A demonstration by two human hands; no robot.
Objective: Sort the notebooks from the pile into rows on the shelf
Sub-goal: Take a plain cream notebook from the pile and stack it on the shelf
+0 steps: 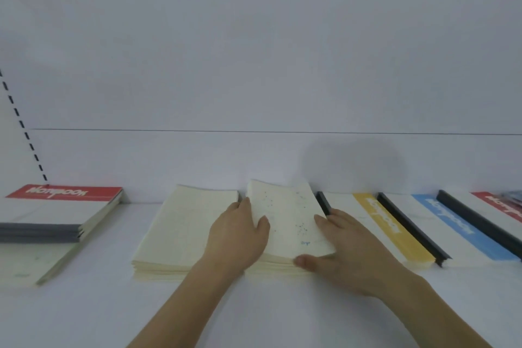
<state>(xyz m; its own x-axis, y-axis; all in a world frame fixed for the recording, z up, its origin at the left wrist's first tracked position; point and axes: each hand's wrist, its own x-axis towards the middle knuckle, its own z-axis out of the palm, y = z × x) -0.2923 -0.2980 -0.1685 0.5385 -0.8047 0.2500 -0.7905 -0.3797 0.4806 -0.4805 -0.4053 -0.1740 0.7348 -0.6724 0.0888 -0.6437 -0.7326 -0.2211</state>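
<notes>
While open: cream-paged notebook flat on white shelf
Left hand: fingers spread flat, pressing centre pages, gripping nothing
Right hand: thumb and fingers pinching right page block

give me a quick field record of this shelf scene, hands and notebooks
left hand: flat on the left edge of the cream notebook
right hand: gripping that notebook's right edge, thumb at its near corner
cream stack: left of the hands
red stack: far left
yellow notebook: right of the hands
blue notebook: right of yellow
shelf: white
</notes>
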